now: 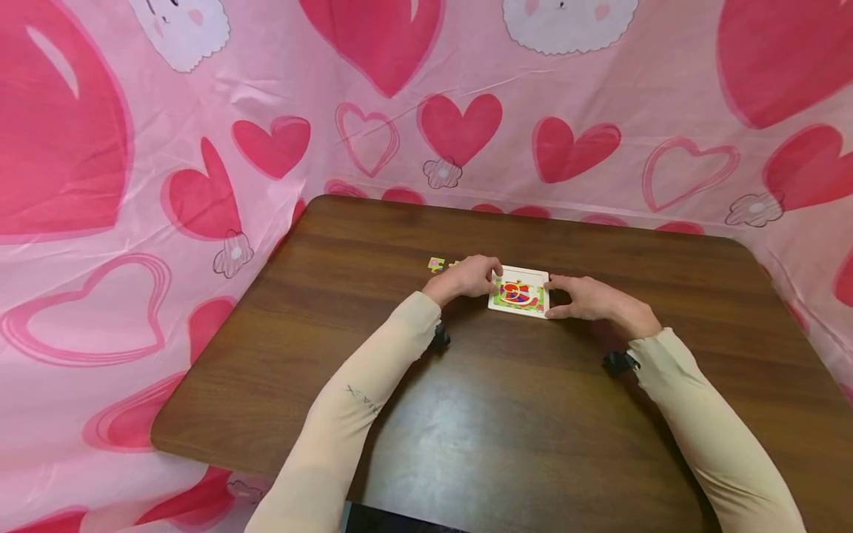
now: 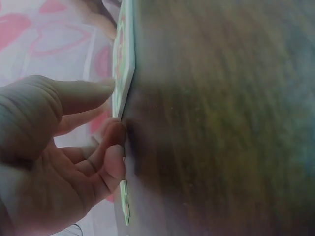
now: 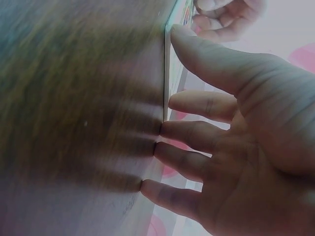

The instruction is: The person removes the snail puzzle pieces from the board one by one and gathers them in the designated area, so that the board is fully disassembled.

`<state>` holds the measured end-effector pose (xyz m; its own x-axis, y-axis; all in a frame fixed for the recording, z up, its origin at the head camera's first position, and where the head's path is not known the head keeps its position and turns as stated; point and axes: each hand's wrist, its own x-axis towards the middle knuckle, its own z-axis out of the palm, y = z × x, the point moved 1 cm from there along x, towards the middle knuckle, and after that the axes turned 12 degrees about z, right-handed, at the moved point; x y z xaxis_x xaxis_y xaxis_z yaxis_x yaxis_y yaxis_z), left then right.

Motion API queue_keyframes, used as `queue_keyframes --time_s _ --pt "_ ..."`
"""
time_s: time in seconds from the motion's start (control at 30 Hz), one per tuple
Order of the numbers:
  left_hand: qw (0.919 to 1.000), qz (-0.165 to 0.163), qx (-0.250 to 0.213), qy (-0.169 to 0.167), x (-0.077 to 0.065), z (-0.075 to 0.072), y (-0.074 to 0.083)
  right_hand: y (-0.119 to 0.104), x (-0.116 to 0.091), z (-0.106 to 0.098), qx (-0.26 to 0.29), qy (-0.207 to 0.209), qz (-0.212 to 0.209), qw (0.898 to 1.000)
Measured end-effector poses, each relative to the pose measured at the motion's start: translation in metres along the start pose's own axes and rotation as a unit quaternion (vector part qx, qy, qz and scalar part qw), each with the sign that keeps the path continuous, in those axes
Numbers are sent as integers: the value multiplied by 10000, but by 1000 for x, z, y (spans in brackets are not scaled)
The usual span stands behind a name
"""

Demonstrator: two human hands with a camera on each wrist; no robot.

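jigsaw board (image 1: pixel 526 275), pale-rimmed, flat on dark wood table (image 1: pixel 413 459).
rectangular, slightly askew; red, yellow and blue figure on green ground, pale blank strip along far edge. loose green puzzle pieces (image 1: pixel 436 263) lie left of it, partly hidden.

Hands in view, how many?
2: the left hand at the puzzle board's left side, the right hand at its right side. Neither is fully hidden.

The puzzle (image 1: pixel 520 295) is red, yellow, green and blue, white-bordered; the table (image 1: pixel 533 422) brown wood-grain; the sleeves (image 1: pixel 353 385) cream; the cloth (image 1: pixel 266 66) pink with red hearts (image 1: pixel 460 126).
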<state>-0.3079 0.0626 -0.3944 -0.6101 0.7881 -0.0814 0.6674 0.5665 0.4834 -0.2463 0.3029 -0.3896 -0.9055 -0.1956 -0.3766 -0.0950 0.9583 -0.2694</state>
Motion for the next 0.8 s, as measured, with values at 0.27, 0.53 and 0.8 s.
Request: queue_keyframes --time_s 0.27,0.53,0.8 --pt "9989 -22 376 -271 4 3 1 0 0 0 32 72 -121 9999" --pt "9983 -192 530 -176 9 3 6 1 2 1 32 55 -81 9999" --pt "9962 -463 715 -200 13 2 12 -2 1 1 44 30 -114 9999"
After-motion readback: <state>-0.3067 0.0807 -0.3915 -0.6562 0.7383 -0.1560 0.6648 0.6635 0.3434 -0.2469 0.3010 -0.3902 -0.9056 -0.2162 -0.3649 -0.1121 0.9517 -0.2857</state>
